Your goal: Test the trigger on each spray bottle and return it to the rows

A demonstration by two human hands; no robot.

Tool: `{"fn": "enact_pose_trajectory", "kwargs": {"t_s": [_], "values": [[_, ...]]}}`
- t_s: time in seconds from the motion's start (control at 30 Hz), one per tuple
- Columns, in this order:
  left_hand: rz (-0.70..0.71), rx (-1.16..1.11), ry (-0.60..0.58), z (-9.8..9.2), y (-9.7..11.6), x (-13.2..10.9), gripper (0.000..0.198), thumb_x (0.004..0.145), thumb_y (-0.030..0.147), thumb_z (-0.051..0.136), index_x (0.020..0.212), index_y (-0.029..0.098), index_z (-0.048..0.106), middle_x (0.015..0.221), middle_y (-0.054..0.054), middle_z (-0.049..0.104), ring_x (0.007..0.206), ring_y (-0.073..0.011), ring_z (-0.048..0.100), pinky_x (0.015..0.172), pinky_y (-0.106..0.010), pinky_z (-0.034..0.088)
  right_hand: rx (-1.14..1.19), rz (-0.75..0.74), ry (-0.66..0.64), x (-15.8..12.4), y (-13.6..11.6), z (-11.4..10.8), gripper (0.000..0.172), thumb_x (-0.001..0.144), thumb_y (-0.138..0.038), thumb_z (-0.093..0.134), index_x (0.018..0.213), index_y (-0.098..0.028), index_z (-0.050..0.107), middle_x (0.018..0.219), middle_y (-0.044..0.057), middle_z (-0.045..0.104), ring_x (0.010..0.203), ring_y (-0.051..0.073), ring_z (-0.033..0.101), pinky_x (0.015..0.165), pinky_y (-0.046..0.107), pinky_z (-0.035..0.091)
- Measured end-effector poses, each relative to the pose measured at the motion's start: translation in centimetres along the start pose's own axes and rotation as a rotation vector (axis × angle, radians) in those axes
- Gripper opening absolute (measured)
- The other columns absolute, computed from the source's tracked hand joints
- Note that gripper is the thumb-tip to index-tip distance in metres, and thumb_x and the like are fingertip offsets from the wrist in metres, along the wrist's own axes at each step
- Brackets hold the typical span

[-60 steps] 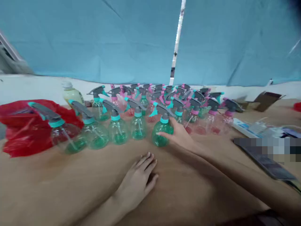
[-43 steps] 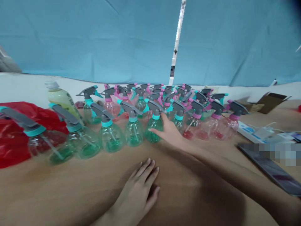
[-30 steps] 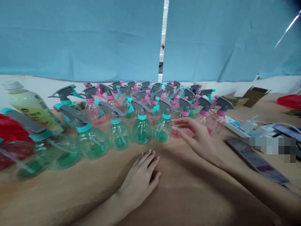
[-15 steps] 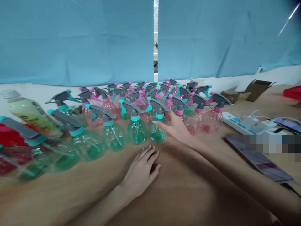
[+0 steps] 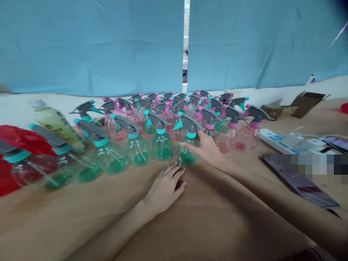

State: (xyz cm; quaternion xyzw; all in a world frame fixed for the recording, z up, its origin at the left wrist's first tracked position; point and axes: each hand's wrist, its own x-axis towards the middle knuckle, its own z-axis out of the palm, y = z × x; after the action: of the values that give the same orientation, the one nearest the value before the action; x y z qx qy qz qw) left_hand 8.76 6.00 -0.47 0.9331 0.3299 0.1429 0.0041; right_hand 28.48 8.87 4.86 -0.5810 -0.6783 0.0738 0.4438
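Many small spray bottles stand crowded on a brown table [image 5: 206,224], green ones with teal collars in the front row and pink ones [image 5: 246,136] behind. My right hand [image 5: 208,150] wraps round the right side of the nearest green spray bottle [image 5: 187,152], thumb in front of it. My left hand [image 5: 165,186] lies flat on the table just in front of that bottle, fingers together and stretched out, holding nothing.
A red plastic bag [image 5: 16,145] and a bottle of pale yellow liquid [image 5: 54,121] lie at the left. A white power strip [image 5: 282,141], cables, a dark flat device [image 5: 301,181] and an open cardboard box [image 5: 307,103] are at the right. A blue curtain hangs behind.
My right hand let go, hovered open, then came back and closed on the front green bottle. My left hand has stayed flat on the table.
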Motion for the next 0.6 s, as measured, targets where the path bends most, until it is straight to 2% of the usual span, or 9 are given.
{"fn": "enact_pose_trajectory", "kwargs": {"t_s": [0.07,0.2,0.3,0.43,0.6], "values": [[0.004,0.007,0.004,0.0,0.0,0.0,0.037,0.096,0.030,0.047,0.127,0.011,0.052,0.135,-0.012,0.052,0.131,-0.0234,0.041,0.108,-0.042,0.032,0.008,-0.021,0.006,-1.1,-0.1,-0.7,0.043,0.075,-0.054,0.064,0.096,-0.018,0.055,0.094,0.011,0.066,0.087,0.030,0.063,0.075,0.044,0.049],[-0.002,0.020,0.007,0.0,0.0,0.0,0.038,0.096,0.028,0.046,0.128,0.009,0.051,0.136,-0.013,0.052,0.130,-0.0235,0.042,0.108,-0.041,0.032,-0.026,-0.032,0.011,-3.3,-0.1,-2.4,0.036,0.075,-0.053,0.064,0.082,-0.019,0.055,0.078,0.007,0.064,0.072,0.026,0.061,0.065,0.040,0.049],[0.007,0.018,0.010,0.1,-0.1,0.0,0.039,0.096,0.028,0.046,0.129,0.010,0.050,0.136,-0.012,0.051,0.130,-0.0237,0.042,0.108,-0.041,0.033,0.010,-0.069,-0.029,-4.6,-0.5,-3.9,0.036,0.075,-0.052,0.066,0.089,-0.021,0.057,0.077,0.004,0.063,0.073,0.025,0.061,0.067,0.040,0.049],[0.019,0.007,0.018,0.3,-0.4,0.0,0.040,0.096,0.029,0.044,0.129,0.009,0.050,0.136,-0.013,0.052,0.129,-0.0241,0.043,0.107,-0.042,0.033,0.155,-0.077,-0.106,-5.1,-1.9,-5.8,0.045,0.073,-0.048,0.069,0.110,-0.027,0.055,0.083,0.002,0.064,0.077,0.023,0.061,0.070,0.039,0.051],[0.005,-0.005,0.034,0.3,-0.5,0.0,0.040,0.096,0.031,0.043,0.130,0.011,0.050,0.136,-0.013,0.052,0.130,-0.0240,0.043,0.106,-0.042,0.035,0.194,0.016,-0.157,-4.3,-3.0,-6.9,0.042,0.072,-0.048,0.069,0.108,-0.029,0.059,0.080,0.001,0.062,0.074,0.022,0.059,0.065,0.037,0.051]]}}
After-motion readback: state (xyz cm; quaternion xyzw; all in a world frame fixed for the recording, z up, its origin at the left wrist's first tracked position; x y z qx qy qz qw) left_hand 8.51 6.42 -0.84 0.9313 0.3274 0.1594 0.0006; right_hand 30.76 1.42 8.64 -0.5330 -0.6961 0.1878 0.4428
